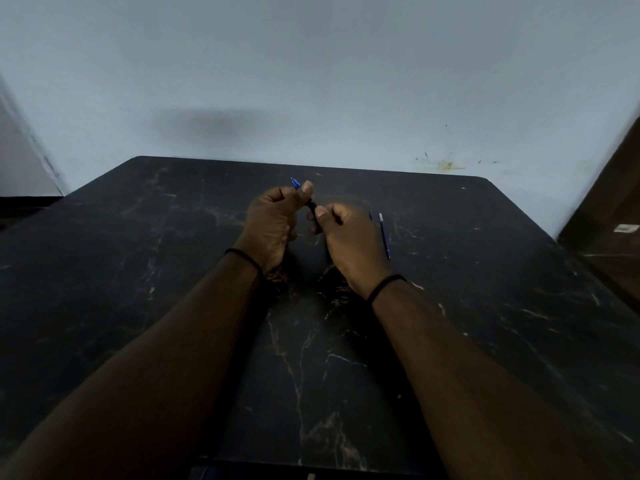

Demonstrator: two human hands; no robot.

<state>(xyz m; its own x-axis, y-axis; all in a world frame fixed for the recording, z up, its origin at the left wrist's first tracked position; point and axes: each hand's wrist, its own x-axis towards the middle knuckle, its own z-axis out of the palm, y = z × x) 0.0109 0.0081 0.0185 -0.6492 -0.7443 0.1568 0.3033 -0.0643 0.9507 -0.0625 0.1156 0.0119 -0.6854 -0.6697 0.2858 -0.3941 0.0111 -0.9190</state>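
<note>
left hand point(273, 220): curled, pinching blue pen point(309, 199) | right hand point(346, 237): curled, gripping pen's lower end

Left hand point(273, 221), right hand point(348, 239) close together, both grips curled

Pen point(311, 203) held between left hand point(273, 223) and right hand point(349, 244), above mid worktop point(138, 271). Refill point(384, 237) lies on worktop, just right of right hand. Wall point(311, 81) behind worktop.
</note>
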